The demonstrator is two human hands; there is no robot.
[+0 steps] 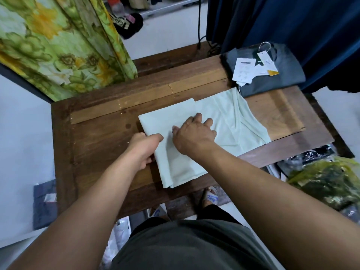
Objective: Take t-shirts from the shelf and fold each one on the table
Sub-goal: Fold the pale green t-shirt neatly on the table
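A pale green t-shirt is lying part-folded across the middle of a wooden surface. The left hand is gripping its left folded edge, fingers curled under the cloth. The right hand is pressing on top, fingers spread and bent. A folded grey shirt is sitting at the far right corner – paper tags on it, their print too small to read.

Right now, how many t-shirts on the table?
2. A pale green t-shirt lies mid-table, part folded, under both hands. A dark grey t-shirt with paper tags sits folded at the far right corner. More may lie under the grey one; I cannot tell.
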